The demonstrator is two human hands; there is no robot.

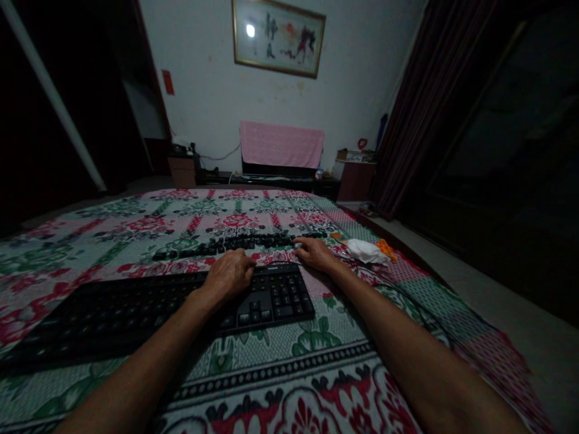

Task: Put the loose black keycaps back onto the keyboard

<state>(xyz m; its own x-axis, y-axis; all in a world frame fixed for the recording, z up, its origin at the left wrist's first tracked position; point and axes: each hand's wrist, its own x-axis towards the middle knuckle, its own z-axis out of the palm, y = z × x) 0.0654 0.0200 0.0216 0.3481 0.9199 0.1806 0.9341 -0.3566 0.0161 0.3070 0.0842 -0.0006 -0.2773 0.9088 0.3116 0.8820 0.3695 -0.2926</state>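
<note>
A black keyboard [149, 301] lies slanted on the patterned bedspread, its number pad at the right end. Key positions near its upper right show small pale spots, as if bare of caps. My left hand [231, 272] rests over the keyboard's far edge, fingers curled round it and fingertips partly hidden. Beyond the keyboard stretches a loose row of black keycaps [239, 242]. At the right end of that row my right hand [315, 254] reaches down, thumb and forefinger pinched at a dark keycap [295, 244], which is hard to make out.
White crumpled tissue [367, 251] and an orange item [386, 249] lie right of my right hand, beside a dark cable [414, 301]. The bedspread [312, 386] ends at the bed's right edge. Across the room, a pink cloth [283, 144] covers a screen.
</note>
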